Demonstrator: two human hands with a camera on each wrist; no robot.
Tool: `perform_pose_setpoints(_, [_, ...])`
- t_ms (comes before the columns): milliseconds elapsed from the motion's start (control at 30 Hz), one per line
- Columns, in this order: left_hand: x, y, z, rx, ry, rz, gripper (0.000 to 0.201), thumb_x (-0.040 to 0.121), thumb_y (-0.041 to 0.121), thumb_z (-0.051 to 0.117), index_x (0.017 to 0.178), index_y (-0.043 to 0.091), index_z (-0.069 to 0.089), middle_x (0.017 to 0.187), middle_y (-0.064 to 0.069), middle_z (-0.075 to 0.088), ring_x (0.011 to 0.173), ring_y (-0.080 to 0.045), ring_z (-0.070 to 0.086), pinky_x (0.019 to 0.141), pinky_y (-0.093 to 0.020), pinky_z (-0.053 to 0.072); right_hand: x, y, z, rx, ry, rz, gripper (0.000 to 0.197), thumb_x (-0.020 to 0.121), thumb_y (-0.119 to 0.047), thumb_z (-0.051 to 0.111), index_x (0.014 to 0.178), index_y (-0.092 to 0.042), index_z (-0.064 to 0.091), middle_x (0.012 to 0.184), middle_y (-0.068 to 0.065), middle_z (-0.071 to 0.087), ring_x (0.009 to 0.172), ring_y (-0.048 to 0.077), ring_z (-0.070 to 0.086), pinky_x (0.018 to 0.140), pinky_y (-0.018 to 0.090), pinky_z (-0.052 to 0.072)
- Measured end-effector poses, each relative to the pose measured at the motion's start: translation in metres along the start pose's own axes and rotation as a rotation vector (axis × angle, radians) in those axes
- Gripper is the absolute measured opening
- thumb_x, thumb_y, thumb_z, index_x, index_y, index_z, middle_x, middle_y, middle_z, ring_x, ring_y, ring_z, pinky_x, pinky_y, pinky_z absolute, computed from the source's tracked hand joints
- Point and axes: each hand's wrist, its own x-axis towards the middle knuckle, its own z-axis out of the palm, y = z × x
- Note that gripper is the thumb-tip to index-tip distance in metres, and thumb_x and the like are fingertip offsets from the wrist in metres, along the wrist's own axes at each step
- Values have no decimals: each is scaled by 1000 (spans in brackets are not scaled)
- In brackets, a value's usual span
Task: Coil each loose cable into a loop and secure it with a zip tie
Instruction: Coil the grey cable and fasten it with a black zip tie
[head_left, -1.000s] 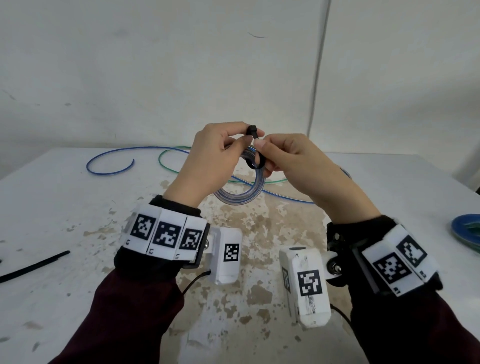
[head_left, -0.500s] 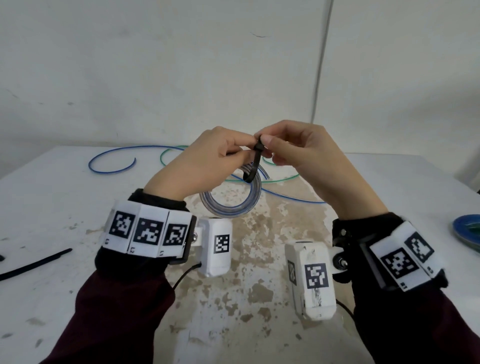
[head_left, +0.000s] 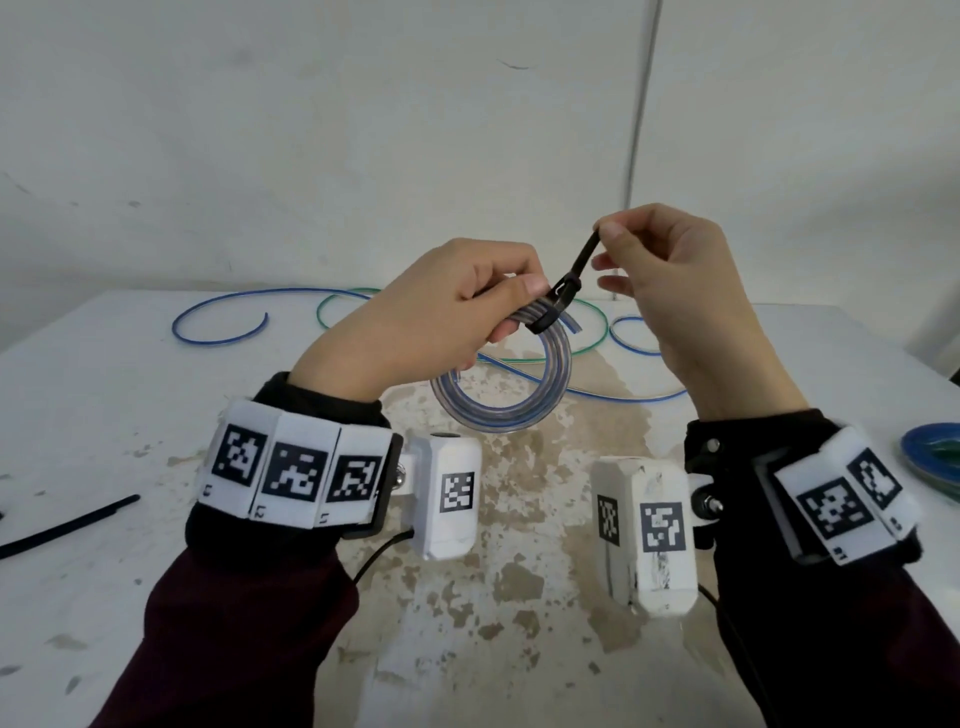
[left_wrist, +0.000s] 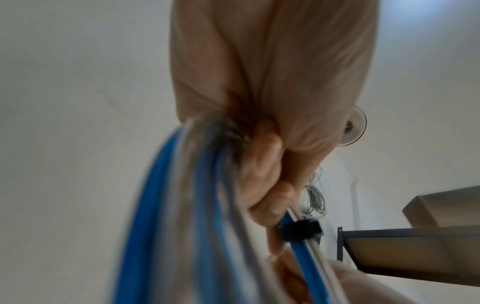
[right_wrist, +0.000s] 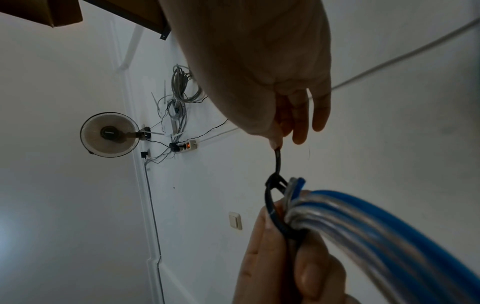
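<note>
Black zip tie (head_left: 566, 283) between raised hands

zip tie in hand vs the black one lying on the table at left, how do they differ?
The held zip tie is looped around the coiled cable, tail pinched by the right hand; the spare zip tie lies straight and flat on the table, untouched. Both are black.

Coil (head_left: 511, 400): glossy translucent plastic. Zip tie (head_left: 569, 283): matt black plastic. Table (head_left: 104, 415): white paint, worn and chipped. Sleeves (head_left: 234, 623): dark cloth.
</note>
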Motion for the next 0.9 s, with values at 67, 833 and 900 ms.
perform_pose_setpoints(67, [-1,2,0,11,7,5,26,101,21,43,80,13,57,58,1,43,39,-8,29,42,-21,33,0,-1,2,-21,47,-21,16,95,-12,55,81,-19,60,72,-3,61,66,5,62,67,22,53])
perform_pose_setpoints(833, [1,3,3,-183,107,-16,20,101,16,42,95,12,61,58,-2,35,42,-10,19,40,-18,22,-12,-18,7,93,-158,6,17,92,-13,60,77,-6,60,62,-3,63,58,8,58,58,22,51])
perform_pose_setpoints(900, [-1,6,3,-161,97,-5,21,101,16,43,93,10,61,57,0,36,44,-11,20,40,-18,24,-10,-17,5,91,-125,-2,18,92,-13,60,75,-8,59,65,2,61,57,7,57,58,22,51])
